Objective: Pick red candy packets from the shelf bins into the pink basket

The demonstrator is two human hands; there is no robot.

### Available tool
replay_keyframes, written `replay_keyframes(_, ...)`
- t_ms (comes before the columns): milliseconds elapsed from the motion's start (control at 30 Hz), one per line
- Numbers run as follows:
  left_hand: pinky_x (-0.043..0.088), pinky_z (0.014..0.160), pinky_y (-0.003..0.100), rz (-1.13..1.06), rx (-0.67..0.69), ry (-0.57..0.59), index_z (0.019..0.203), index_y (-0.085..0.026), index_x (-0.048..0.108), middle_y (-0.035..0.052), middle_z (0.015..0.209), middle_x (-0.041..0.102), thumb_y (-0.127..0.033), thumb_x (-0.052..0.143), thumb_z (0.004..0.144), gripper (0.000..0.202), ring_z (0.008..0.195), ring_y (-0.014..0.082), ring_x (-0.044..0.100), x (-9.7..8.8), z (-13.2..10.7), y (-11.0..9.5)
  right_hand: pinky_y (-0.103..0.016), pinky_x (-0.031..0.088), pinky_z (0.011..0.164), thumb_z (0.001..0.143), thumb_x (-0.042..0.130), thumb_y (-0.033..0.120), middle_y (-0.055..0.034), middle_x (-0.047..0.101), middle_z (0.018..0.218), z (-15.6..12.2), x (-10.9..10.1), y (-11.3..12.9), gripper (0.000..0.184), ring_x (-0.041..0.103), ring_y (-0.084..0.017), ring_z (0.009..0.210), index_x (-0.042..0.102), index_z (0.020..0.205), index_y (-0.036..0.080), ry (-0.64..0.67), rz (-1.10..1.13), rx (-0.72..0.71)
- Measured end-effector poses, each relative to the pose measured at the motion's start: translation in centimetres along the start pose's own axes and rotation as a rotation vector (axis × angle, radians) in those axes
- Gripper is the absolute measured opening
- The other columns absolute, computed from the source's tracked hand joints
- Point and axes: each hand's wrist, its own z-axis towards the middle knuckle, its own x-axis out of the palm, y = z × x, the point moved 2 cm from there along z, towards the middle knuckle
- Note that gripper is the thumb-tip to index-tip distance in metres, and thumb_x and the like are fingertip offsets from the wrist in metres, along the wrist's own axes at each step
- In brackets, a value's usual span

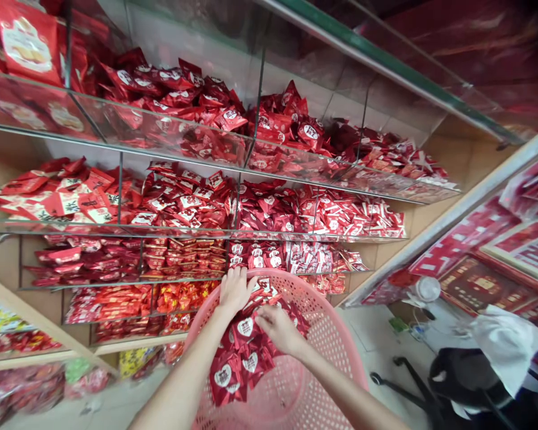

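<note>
A pink perforated plastic basket (341, 346) stands in front of the shelves, its far rim close to the lower tiers. Inside it lies a pile of dark red snack packets (224, 376) with white heart-shaped labels, heaped toward the left and far side. My left hand (235, 291) is curled over the basket's far rim, fingers pointing away from me. Over the pile, my right hand (278, 327) bends its fingers against a packet, thumb and fingertips close together. Its fingertips partly hide what they touch.
Glass-fronted shelves (179, 230) hold divided heaps of red packets. Framed red goods (488, 286) stand along the right side. A black wheeled chair (466, 376) with a white cloth (506, 343) on it is at lower right. Bagged goods (22, 385) lie at lower left.
</note>
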Motion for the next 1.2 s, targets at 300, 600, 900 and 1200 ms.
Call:
replay_keyframes(300,0.035,0.084,0.037,-0.002,0.004,0.003,0.119,-0.015,0.050,0.0111,0.113,0.054,-0.052,0.022,0.092,0.054,0.103,0.0250,0.045,0.0,-0.2,0.1,-0.021,0.030,0.053,0.079,0.049,0.016,0.0036,0.052,0.055,1.5,1.7,1.3,0.011,0.048,-0.011,0.054,0.057,0.071,0.018,0.005,-0.356,0.151)
replay_keyframes(600,0.035,0.084,0.037,-0.001,0.001,0.013,0.120,-0.015,0.049,0.0113,0.113,0.054,-0.051,0.022,0.092,0.053,0.103,0.0247,0.045,0.1,-0.1,0.1,-0.026,0.039,0.062,0.089,0.040,0.027,-0.0083,0.069,0.087,0.8,1.3,3.2,0.024,0.065,-0.021,0.077,0.054,0.106,0.018,-0.004,-0.741,0.204)
replay_keyframes(900,0.035,0.084,0.037,0.007,0.012,-0.001,0.118,-0.015,0.050,0.0114,0.111,0.055,-0.052,0.022,0.091,0.054,0.101,0.0248,0.046,0.1,-0.1,0.2,-0.026,0.043,0.063,0.085,0.048,0.032,-0.0070,0.068,0.076,-2.1,3.0,3.7,0.021,0.065,-0.021,0.077,0.061,0.077,0.018,0.404,-0.790,-0.050)
replay_keyframes(1200,0.035,0.085,0.037,-0.005,0.006,0.003,0.120,-0.016,0.050,0.0112,0.114,0.054,-0.053,0.022,0.091,0.055,0.103,0.0247,0.045,0.2,0.0,0.2,-0.023,0.047,0.057,0.084,0.045,0.013,-0.0053,0.055,0.111,-1.4,3.5,3.9,0.030,0.064,-0.016,0.079,0.046,0.112,0.022,0.212,-0.951,-0.160)
